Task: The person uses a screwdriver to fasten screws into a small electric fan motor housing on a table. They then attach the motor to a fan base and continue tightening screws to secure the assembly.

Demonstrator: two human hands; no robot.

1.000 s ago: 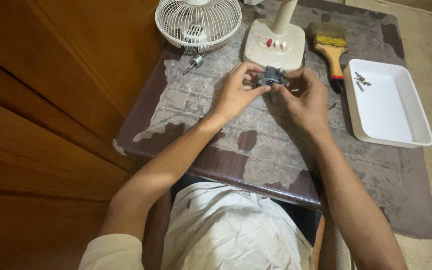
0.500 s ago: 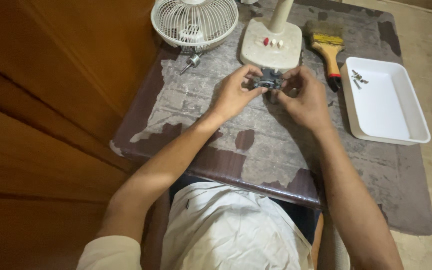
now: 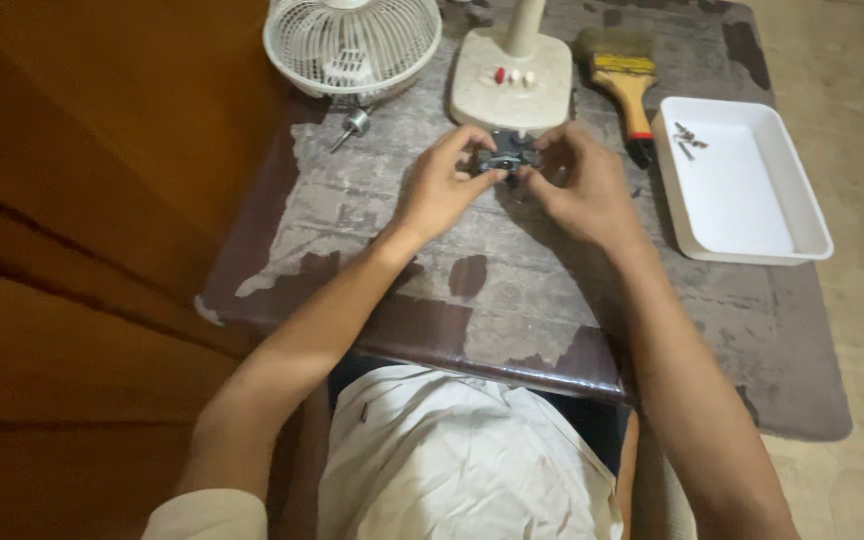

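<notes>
Counter: worn grey counter (image 3: 512, 290) with peeling paint, close to the person.
Hands: left hand (image 3: 439, 188) and right hand (image 3: 582, 185) pinch a small dark metal part (image 3: 502, 160) from both sides, low over the counter, keeping it steady.
Right side: white plastic tray (image 3: 802, 225) keeps small screws (image 3: 687, 138) together.
Far: cream fan base (image 3: 512, 85), white wire fan cage (image 3: 352, 40), yellow-handled paintbrush (image 3: 627, 80).

Both arms reach forward — left hand (image 3: 439, 188) and right hand (image 3: 582, 190) meet, fingertips pinched inward.

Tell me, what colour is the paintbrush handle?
The paintbrush handle is yellowish wood with a red and black end, seen in the head view.
</notes>
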